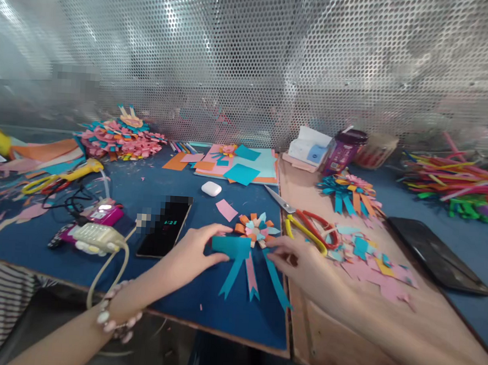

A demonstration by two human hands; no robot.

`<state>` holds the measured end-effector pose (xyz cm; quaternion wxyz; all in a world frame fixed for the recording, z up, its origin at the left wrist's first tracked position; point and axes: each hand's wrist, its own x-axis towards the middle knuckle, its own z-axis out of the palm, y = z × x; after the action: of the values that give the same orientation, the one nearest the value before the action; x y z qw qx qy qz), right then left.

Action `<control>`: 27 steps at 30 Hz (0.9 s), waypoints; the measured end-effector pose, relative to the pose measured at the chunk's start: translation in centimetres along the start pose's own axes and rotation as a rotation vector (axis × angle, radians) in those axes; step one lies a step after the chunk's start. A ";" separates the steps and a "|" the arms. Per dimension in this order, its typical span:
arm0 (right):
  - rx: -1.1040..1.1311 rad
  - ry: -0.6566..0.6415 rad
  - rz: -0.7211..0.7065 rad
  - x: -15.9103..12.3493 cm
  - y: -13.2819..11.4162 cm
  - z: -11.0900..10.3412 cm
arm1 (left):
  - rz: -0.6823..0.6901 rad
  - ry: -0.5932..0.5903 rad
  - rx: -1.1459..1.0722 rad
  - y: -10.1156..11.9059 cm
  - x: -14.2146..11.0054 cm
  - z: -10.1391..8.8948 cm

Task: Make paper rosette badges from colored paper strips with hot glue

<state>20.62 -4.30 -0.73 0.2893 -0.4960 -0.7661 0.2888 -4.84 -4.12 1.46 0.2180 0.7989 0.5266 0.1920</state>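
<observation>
My left hand has its thumb and fingers closed on the edges of a teal paper strip. That strip reaches the lower left of a paper flower, with loops and points in orange, pink and pale blue. My right hand is curled at the flower's right side, fingertips pinched at its edge; exactly what they grip is partly hidden. Notched teal and pink paper tails hang toward the table's front edge. Just beyond my right hand lie scissors with orange and yellow handles.
A phone, white earbud case and power strip lie to the left. Paper scraps and a black tray are on the right. Behind stand coloured sheets, a purple cup and a flower pile.
</observation>
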 end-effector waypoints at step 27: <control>-0.685 0.093 -0.673 0.2 1.7 -1.4 | 0.491 -0.047 0.441 0.2 -3.3 2.5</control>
<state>22.54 -3.29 -0.95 0.2203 -0.2999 -0.9214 -0.1121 -4.61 -7.63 -0.76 -0.0011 0.9342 0.3419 0.1015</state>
